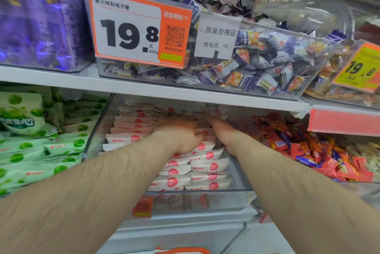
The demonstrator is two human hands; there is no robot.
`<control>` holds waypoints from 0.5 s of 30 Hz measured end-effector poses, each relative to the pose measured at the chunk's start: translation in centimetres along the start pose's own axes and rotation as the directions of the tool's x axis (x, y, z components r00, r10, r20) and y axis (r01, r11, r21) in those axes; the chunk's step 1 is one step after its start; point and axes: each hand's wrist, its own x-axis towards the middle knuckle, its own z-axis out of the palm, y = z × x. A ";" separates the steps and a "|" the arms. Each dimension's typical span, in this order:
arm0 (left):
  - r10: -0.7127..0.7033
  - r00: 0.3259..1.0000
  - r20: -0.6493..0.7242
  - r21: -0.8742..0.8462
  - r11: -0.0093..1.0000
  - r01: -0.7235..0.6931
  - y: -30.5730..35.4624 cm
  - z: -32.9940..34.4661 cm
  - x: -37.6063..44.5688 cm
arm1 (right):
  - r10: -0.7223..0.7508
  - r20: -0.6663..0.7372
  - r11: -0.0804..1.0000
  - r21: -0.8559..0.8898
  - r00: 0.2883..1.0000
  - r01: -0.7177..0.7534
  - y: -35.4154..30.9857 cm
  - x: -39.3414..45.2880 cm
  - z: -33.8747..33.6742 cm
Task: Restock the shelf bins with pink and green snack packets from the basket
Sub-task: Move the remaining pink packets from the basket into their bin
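Both your hands are inside the pink bin (98, 130), middle of the lower shelf. Left hand (181, 136) lies palm-down on the pink packets (205, 163); its fingers point into the bin and are motion-blurred, so I cannot tell whether they lie flat or curl on a packet. Right hand (222, 130) reaches deeper, fingers extended toward the back under the upper shelf (144, 89); the tips are blurred against a packet there, so grasp or release cannot be told either.

Pink packets: stacked in neat overlapping rows, one row to the left of your left fingers, two rows running back toward you beneath both wrists. Bin looks well filled toward the front.

Green packets (41, 151): in the neighbouring bin, well left of your left fingers, untouched now.

Basket: only an orange rim (185, 250) at the bottom edge, below both forearms; contents not visible.

Step in hand, as I judge it: seating or squaring pink packets at the back of the pink bin.

Next move calls for: withdraw both hands without dragging the front rows, keep knuckles low under the upper shelf, then go down to the basket for more stock. Red packets (308, 146) lie just right of your right wrist; avoid mixing
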 end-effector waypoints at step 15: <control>0.180 0.823 -0.538 0.140 0.982 -0.124 2.9 -1.6 -12.7 | -0.718 -0.348 0.686 -0.503 0.603 0.526 1.6 -17.4 4.8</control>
